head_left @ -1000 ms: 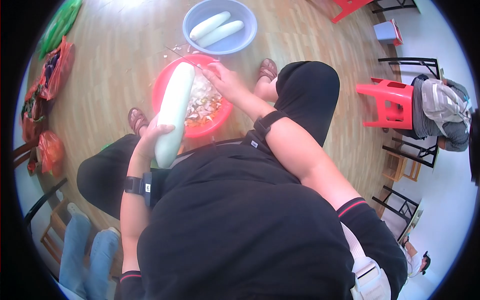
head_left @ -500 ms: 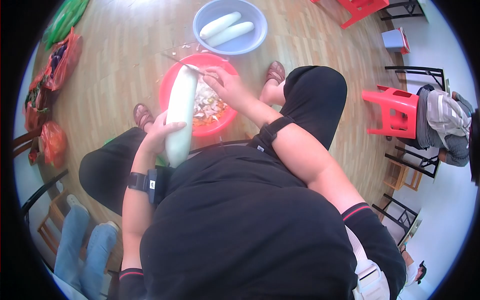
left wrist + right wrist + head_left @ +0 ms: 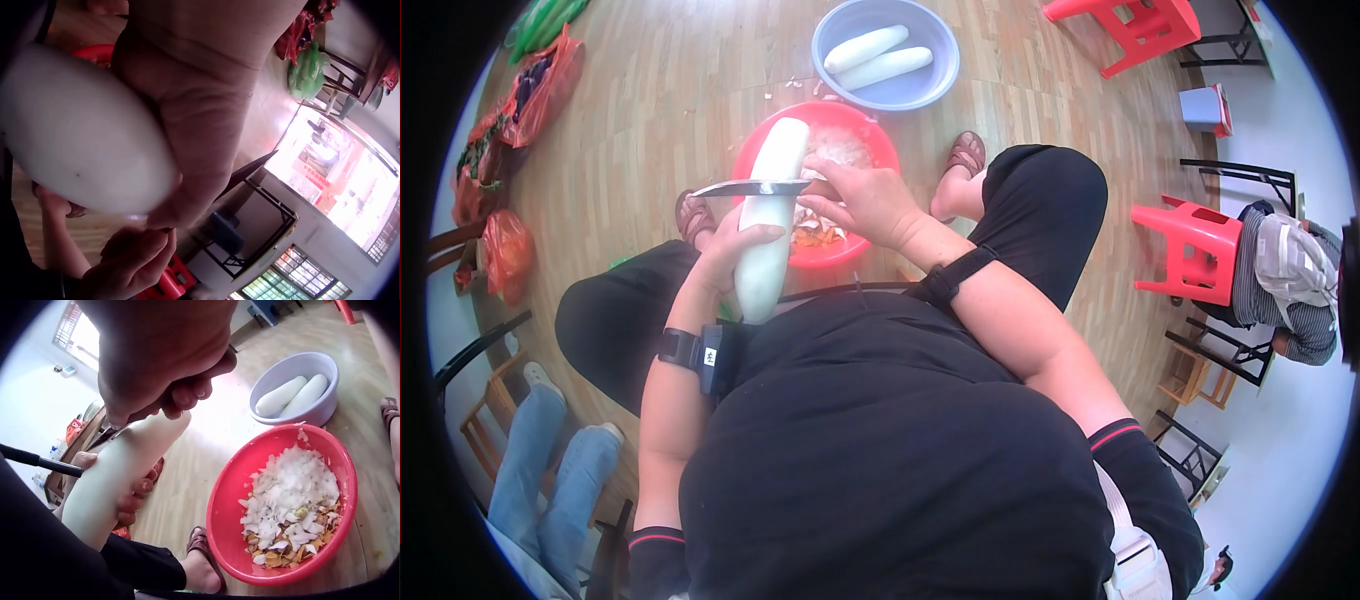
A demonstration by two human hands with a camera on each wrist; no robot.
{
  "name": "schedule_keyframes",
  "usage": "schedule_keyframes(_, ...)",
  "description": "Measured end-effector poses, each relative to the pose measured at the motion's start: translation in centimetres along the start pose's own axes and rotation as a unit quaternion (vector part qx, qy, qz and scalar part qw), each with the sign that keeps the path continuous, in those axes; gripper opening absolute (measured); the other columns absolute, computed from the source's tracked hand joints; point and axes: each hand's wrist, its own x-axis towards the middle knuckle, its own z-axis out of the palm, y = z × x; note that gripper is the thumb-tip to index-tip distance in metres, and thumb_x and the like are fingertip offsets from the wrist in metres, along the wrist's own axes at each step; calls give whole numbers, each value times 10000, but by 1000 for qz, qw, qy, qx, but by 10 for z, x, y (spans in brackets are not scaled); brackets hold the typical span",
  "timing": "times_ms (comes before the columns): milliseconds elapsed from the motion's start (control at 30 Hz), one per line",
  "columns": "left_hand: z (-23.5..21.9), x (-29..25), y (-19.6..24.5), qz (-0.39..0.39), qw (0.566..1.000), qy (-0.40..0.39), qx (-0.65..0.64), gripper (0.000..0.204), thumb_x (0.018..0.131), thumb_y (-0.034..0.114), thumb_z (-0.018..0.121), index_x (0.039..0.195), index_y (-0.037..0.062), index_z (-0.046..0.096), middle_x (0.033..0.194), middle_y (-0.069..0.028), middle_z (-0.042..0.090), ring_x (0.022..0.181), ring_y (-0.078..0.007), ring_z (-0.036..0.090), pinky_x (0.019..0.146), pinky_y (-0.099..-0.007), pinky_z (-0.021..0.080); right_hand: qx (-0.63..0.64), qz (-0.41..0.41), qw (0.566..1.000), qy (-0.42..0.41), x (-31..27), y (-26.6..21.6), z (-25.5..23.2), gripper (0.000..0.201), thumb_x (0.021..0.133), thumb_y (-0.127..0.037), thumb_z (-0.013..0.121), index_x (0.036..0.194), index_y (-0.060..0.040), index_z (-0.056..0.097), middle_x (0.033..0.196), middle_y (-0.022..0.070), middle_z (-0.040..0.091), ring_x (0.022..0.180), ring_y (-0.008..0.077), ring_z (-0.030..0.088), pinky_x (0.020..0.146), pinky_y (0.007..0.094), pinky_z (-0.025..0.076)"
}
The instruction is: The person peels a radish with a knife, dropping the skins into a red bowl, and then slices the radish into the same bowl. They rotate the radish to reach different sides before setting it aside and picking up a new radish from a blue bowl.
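Observation:
My left hand grips a long, pale daikon radish around its lower half, the radish slanting up over the red basin. Across its middle lies a knife, the blade pointing left. My right hand holds the knife's handle, fingers curled, just right of the radish. The right wrist view shows left fingers wrapped round the radish, while the right hand hides most of the knife. In the left wrist view, the radish's smooth, blurred side fills the left.
The red basin below holds white and orange peelings. Beyond it stands a blue basin with two more radishes. Plastic bags lie to the left, red stools to the right. A seated person is at the far right.
The knife has moved from the radish's far end down to its middle, and its blade has turned to lie nearly level across it. My left hand keeps its grip.

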Motion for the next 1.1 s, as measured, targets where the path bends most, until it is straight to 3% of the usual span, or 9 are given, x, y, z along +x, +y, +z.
schedule_keyframes(300, -2, 1, -1, -13, 999, 20, 25, 661, 725, 249, 709, 1273, -12, 449, 1008, -107, 576, 841, -204, 640, 752, -348, 569, -27, 51, 998, 5, 2, 4, -4, 448, 891, -449, 622, 1214, -143, 573, 822, 82, 701, 721, 295, 681, 636, 410, 539)
schedule_keyframes(467, 1, -2, 2, 2, 1000, 1, 25, 550, 765, 184, 711, 1228, -12, 490, 991, -106, 599, 835, -196, 642, 721, -317, 541, -46, 159, 984, 67, 4, 26, -5, 477, 908, -471, 593, 1253, -148, 534, 892, 93, 707, 781, 313, 683, 673, 420, 540)
schedule_keyframes(533, 2, -3, 4, -1, 1000, 0, 24, 549, 766, 185, 711, 1229, -12, 490, 994, -105, 599, 835, -193, 639, 719, -317, 539, -50, 150, 985, 66, 2, 21, -7, 480, 911, -475, 588, 1268, -161, 521, 902, 104, 706, 786, 318, 684, 674, 421, 540)
schedule_keyframes(633, 2, -3, 2, -8, 1000, 6, 25, 551, 770, 189, 709, 1234, -11, 489, 999, -102, 597, 837, -187, 633, 721, -316, 536, 1, 112, 994, -9, -1, 9, -8, 484, 906, -483, 592, 1272, -175, 525, 869, 106, 706, 777, 318, 683, 672, 423, 538)
schedule_keyframes(767, 2, -2, 2, 0, 999, 11, 49, 564, 773, 199, 704, 1252, -3, 485, 1003, -95, 593, 854, -180, 626, 730, -314, 534, 16, 69, 997, -24, 0, 1, -4, 504, 900, -483, 600, 1285, -169, 518, 829, 119, 700, 744, 318, 682, 665, 415, 541)
schedule_keyframes(800, 3, -3, 3, 1, 999, 11, 50, 564, 773, 199, 704, 1252, -3, 485, 1003, -95, 593, 854, -180, 626, 730, -314, 534, 16, 69, 997, -23, 1, 2, -2, 504, 900, -483, 600, 1285, -169, 518, 829, 119, 700, 744, 318, 682, 665, 415, 541)
schedule_keyframes(867, 7, -5, 6, 2, 998, 14, 60, 584, 769, 202, 706, 1267, -1, 478, 1012, -95, 586, 863, -182, 623, 739, -319, 534, -16, 30, 999, 17, 0, 6, 4, 582, 881, -508, 610, 1269, -85, 515, 704, 100, 680, 627, 281, 679, 540, 406, 531)
schedule_keyframes(967, 7, -5, 6, 0, 998, 9, 55, 597, 765, 197, 705, 1277, -1, 470, 1023, -102, 582, 867, -188, 626, 740, -322, 537, -40, 10, 998, 54, 1, 6, 1, 613, 879, -505, 613, 1292, -67, 499, 694, 85, 679, 626, 273, 678, 539, 400, 533)
schedule_keyframes(1100, 7, -4, 6, -16, 999, 16, 49, 596, 762, 191, 703, 1273, -5, 468, 1028, -110, 581, 860, -196, 632, 734, -326, 541, -70, 25, 997, 32, 1, 7, -2, 640, 874, -508, 616, 1315, -64, 481, 696, 75, 680, 629, 266, 678, 545, 390, 538)
